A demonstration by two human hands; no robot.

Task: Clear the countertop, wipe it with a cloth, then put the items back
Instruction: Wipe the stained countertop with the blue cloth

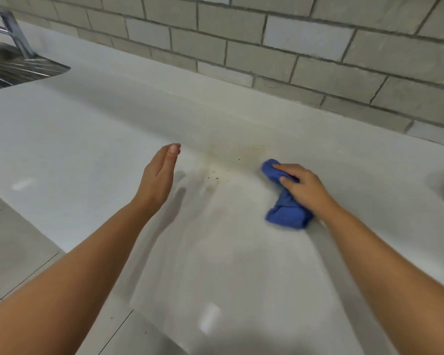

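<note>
Head camera, from the left: ribbed steel drainer (16, 70); your left hand (159, 175), flat with fingers straight and together, over the smooth white countertop (87, 129); gritty brown specks (223, 170); your right hand (303, 185), fingers curled over the crumpled blue cloth (287, 211), pressing it onto the counter.

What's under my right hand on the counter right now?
A bunched blue cloth lies under the right hand, resting on the white countertop. Both ends of the cloth stick out. The hand covers its middle, and the surface beneath the cloth is hidden.
</note>
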